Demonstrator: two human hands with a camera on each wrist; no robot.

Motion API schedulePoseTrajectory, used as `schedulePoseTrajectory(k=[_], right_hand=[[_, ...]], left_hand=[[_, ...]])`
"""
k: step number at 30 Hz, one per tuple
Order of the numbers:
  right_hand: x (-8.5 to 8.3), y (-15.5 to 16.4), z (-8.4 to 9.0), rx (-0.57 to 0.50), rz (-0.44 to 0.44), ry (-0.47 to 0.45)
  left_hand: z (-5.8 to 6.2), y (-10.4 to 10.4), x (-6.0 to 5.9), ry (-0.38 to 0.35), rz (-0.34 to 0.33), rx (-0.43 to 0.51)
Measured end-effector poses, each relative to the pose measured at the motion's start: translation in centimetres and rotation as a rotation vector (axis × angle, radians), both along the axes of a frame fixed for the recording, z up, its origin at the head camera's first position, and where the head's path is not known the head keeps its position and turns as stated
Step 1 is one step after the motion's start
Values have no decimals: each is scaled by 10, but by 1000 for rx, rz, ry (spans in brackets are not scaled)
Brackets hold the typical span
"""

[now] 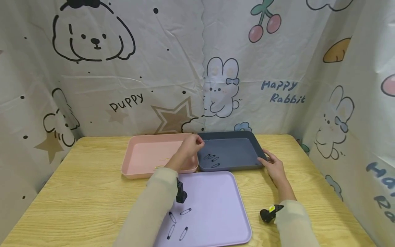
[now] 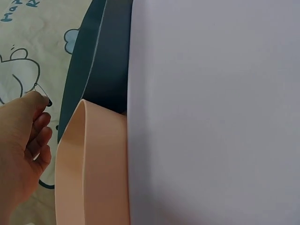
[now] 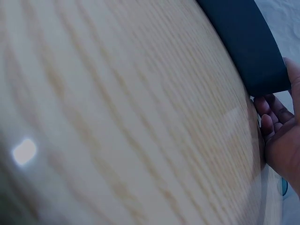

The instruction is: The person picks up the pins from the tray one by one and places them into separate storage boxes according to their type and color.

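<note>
My left hand (image 1: 190,146) is raised over the place where the pink tray (image 1: 140,141) meets the dark blue-grey tray (image 1: 237,149). Its thumb and forefinger pinch a black safety pin (image 2: 49,102), partly hidden by the fingertips. Several black safety pins (image 1: 215,165) lie in the left part of the dark tray. In the pink tray are a few small gold pins (image 1: 164,159), partly behind my forearm. My right hand (image 1: 274,166) grips the dark tray's right edge, thumb on the rim and fingers outside the wall.
A lavender tray (image 1: 216,206) lies in front of the two trays, with several safety pins (image 1: 183,233) on its near left part. Wooden tabletop (image 1: 77,192) shows on both sides. A printed curtain (image 1: 172,68) closes off the back and sides.
</note>
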State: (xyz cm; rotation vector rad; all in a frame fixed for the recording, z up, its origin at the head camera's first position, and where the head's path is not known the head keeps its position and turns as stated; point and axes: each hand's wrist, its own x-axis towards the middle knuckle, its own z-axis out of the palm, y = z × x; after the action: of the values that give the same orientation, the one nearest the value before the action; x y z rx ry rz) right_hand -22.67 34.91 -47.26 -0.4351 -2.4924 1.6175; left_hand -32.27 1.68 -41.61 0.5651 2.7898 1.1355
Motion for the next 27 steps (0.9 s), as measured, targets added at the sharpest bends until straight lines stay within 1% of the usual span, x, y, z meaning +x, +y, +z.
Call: schedulePoseTrajectory(k=[5, 10, 12, 16, 27], right_hand=[[-2, 0, -2, 0, -7, 10], [-2, 0, -2, 2, -12, 10], [-3, -1, -2, 5, -13, 6], [-3, -1, -3, 5, -16, -7], [-3, 0, -3, 3, -15, -15]], left_hand=[[-2, 2, 1, -7, 4, -10], [-3, 6, 1, -15, -5, -7], [-3, 8, 2, -36, -13, -1], [-4, 10, 3, -54, -20, -5], [-8, 9, 3, -107, 10, -34]])
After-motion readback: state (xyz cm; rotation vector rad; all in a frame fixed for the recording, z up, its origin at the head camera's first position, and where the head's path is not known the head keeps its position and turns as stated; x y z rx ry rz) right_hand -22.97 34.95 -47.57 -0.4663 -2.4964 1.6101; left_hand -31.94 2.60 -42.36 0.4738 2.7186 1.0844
